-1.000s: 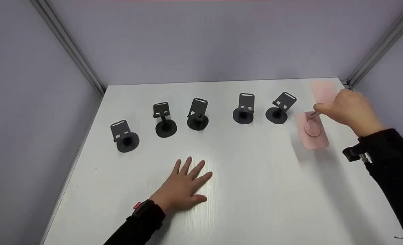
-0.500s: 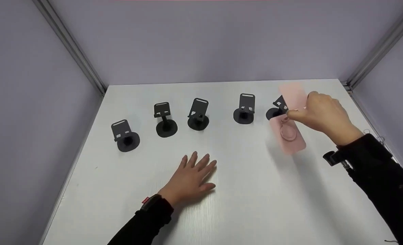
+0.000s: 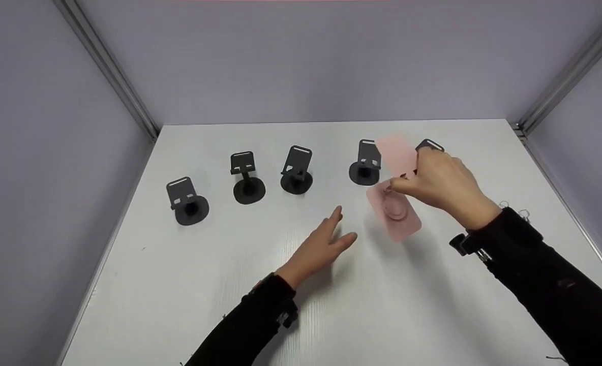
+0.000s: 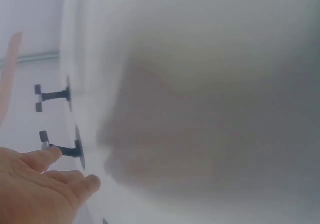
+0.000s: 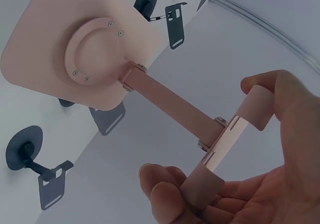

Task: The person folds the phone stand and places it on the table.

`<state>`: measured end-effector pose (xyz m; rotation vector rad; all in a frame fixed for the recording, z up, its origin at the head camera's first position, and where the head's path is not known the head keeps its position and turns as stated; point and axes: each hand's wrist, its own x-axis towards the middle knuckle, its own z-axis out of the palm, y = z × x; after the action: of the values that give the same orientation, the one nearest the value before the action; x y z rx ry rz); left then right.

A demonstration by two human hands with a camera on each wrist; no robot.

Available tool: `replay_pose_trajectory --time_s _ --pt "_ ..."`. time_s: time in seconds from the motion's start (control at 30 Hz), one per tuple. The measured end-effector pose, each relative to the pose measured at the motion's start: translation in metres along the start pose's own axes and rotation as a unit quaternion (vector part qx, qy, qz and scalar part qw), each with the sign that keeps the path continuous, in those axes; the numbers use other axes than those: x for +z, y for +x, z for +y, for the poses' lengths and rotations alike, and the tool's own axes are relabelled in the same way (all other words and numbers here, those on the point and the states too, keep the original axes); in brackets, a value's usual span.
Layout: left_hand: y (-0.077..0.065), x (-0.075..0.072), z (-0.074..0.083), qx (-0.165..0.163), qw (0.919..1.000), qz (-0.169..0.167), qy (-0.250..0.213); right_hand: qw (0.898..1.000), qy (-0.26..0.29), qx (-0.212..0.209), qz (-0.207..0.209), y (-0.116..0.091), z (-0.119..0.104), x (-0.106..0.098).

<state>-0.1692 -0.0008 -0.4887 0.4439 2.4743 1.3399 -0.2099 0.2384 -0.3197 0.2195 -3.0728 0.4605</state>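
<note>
A pink phone stand [image 3: 395,216] hangs above the white table, its rounded base tilted and its plate pointing away from me. My right hand [image 3: 446,183] holds it by the cradle end. In the right wrist view, thumb and fingers pinch the cradle's two lips across its width, and the hinged arm [image 5: 172,103] leads to the base [image 5: 45,48]. My left hand [image 3: 316,251] hovers over the table just left of the stand, thumb spread from the extended fingers, touching nothing. In the left wrist view part of that hand [image 4: 40,194] shows above its shadow.
Several black phone stands line the back of the white table [image 3: 204,284]: one at far left [image 3: 181,193], two left of centre, one behind the pink stand [image 3: 368,152], and one partly hidden by my right hand [image 3: 428,144]. Grey-lilac walls [image 3: 291,61] enclose the table.
My right hand has carried the pink phone stand leftward from the table's right side toward the middle. My left hand has lifted and moved right and forward toward it. The black stands have stayed put.
</note>
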Motion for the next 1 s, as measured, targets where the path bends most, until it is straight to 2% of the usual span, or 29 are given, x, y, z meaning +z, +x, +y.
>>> replay_pose_trajectory --time_s 0.1,0.3,0.4,0.53,0.63,0.77,0.83,1.0 --pt "0.005 0.004 0.006 -0.014 0.9979 0.003 -0.063 1.0 0.002 -0.014 -0.005 -0.002 -0.009 0.006" --pt "0.011 0.009 0.011 -0.032 0.9913 0.004 -0.128 0.999 0.002 -0.036 -0.006 -0.003 -0.025 0.014" --pt "0.013 0.011 0.013 -0.032 0.9857 0.006 -0.165 0.999 -0.003 -0.044 -0.004 -0.003 -0.031 0.018" --pt "0.016 0.015 0.014 -0.016 0.9753 0.009 -0.22 0.999 -0.006 -0.048 -0.003 -0.002 -0.037 0.023" --pt "0.018 0.018 0.015 -0.009 0.9707 0.015 -0.239 0.999 -0.004 -0.052 -0.002 -0.002 -0.04 0.026" --pt "0.019 0.019 0.016 -0.022 0.9659 0.021 -0.257 0.999 0.001 -0.048 -0.006 -0.002 -0.043 0.029" --pt "0.019 0.019 0.017 -0.03 0.9598 0.02 -0.278 0.999 0.005 -0.043 -0.007 -0.002 -0.043 0.031" --pt "0.019 0.016 0.017 -0.039 0.9359 0.026 -0.349 0.999 0.017 -0.028 -0.007 -0.002 -0.045 0.036"
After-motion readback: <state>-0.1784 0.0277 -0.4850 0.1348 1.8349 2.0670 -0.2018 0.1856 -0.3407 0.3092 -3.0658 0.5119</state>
